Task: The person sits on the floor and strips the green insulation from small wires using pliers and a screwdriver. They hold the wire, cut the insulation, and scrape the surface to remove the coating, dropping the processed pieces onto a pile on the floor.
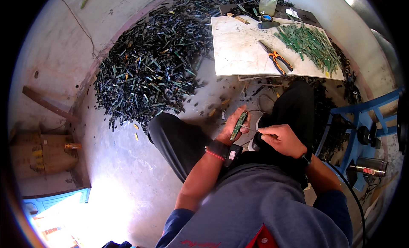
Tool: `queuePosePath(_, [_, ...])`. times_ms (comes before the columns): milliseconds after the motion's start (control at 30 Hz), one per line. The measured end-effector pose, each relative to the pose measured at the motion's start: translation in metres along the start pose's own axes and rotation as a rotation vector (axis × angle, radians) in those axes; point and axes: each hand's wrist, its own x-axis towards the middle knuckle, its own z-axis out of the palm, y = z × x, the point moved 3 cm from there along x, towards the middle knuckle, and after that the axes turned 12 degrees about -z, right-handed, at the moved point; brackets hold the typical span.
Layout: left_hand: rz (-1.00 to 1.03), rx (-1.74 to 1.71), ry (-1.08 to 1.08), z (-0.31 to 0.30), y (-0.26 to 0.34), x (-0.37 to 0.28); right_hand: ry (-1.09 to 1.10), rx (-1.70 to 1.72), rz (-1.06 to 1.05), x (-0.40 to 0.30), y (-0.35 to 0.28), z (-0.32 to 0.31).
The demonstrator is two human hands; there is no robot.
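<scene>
Across the fingers of my left hand (227, 128) lies a narrow green circuit-board strip (239, 124), its components facing up along a dark edge. My right hand (282, 141) pinches a thin metal rod (250, 128), which looks like the shank of a small tool. Its tip reaches the side of the strip near my left fingers. Any handle is hidden inside my right fist. Both hands are above the floor between my knees.
A large heap of dark strips (150, 65) covers the floor ahead and left. On a white board (236, 49) lie long-nose pliers (274, 57), a dark-handled screwdriver (268, 25) and piled green circuit boards (308, 45). A blue chair (348, 142) and a steel flask (372, 167) stand right.
</scene>
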Motion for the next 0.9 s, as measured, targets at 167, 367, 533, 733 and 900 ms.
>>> queuePosePath(167, [0.056,0.060,0.033,-0.015,-0.005,0.006,0.046,0.171,0.070,-0.005,0.010,0.008])
queuePosePath(367, [-0.033,-0.086,-0.056,-0.002,-0.003,0.002,0.101,-0.031,-0.070,-0.007,0.010,0.010])
queuePosePath(533, [-0.032,-0.118,-0.067,-0.003,-0.003,0.001,0.103,-0.250,-0.137,-0.003,0.002,0.010])
queuePosePath(733, [-0.011,-0.111,-0.075,-0.007,-0.002,0.003,0.054,-0.137,-0.103,-0.001,0.002,0.005])
queuePosePath(900, [0.039,-0.076,-0.056,-0.006,-0.002,0.002,0.049,0.523,0.321,-0.009,0.020,0.014])
